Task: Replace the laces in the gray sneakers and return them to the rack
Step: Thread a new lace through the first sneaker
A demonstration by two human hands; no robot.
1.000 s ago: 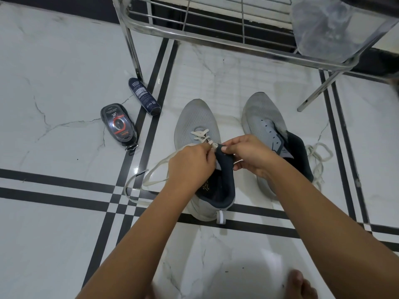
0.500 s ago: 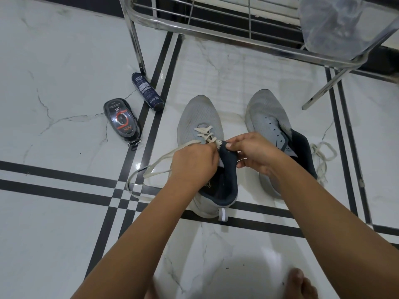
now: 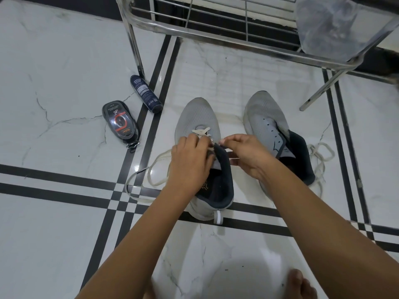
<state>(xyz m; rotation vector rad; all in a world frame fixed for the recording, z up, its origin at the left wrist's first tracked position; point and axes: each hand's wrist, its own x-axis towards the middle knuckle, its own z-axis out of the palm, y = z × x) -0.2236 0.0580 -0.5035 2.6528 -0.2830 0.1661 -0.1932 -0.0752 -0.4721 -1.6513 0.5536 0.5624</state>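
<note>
— While both hands are working over the left gray sneaker, the left hand is gripping the cream lace mid-shoe; the right hand is pinching its tip.
— Likely risk: tip slipping free, crossings going uneven. Slack is looping left, inviting snags. Unlaced, the right gray sneaker is lying near the rack.

A: Floor, dial centred on the left shoe?
B: Right shoe at 3, just beside. Rack at 12, behind both. Bag on it at 1.
A: Leftward?
B: Can at 10, by the rack's leg. Sponge at 9. Lace trailing at 8.
A: Rest?
B: Spare lace at 3, beyond the right shoe.
</note>
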